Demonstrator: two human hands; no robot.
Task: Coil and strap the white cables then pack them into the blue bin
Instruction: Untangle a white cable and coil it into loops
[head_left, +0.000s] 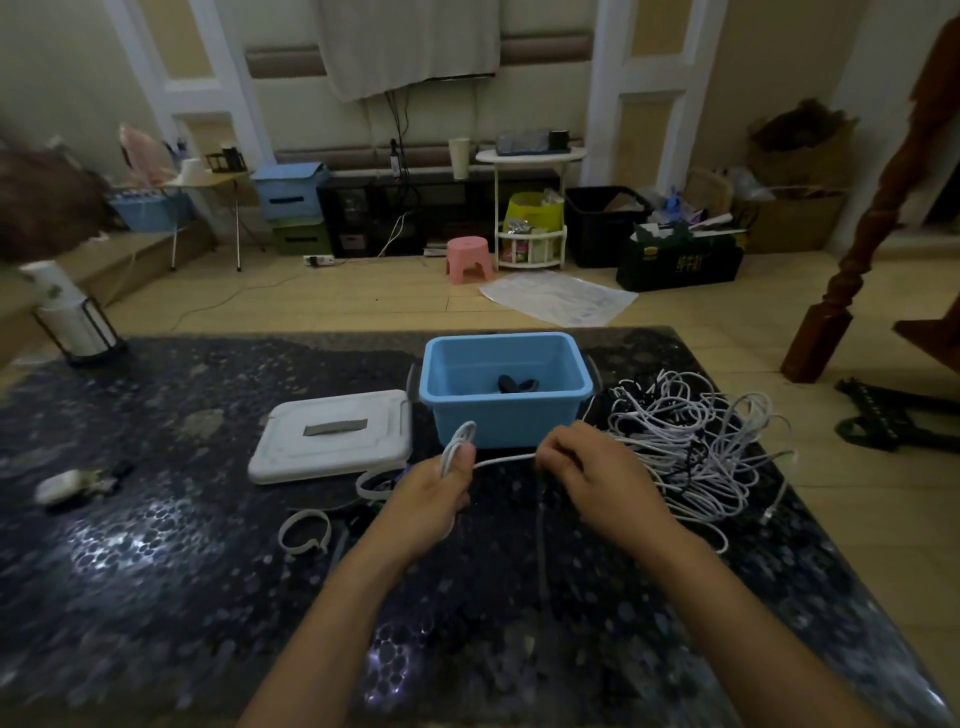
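Note:
My left hand (436, 488) grips a small coil of white cable (458, 441) whose loops stick up above the fist. A taut stretch of that cable runs rightward to my right hand (587, 467), which pinches it. Both hands are just in front of the blue bin (452, 410), which stands open with a dark object (517, 384) inside. A tangled heap of white cables (696, 436) lies to the right of the bin. Two white straps (304, 530) (371, 483) lie on the table left of my left hand.
The bin's white lid (332, 436) lies flat left of the bin. A small white object (67, 486) sits near the table's left edge and a white bottle in a dark holder (70, 317) stands at the far left corner. The table (156, 597) is dark and glossy.

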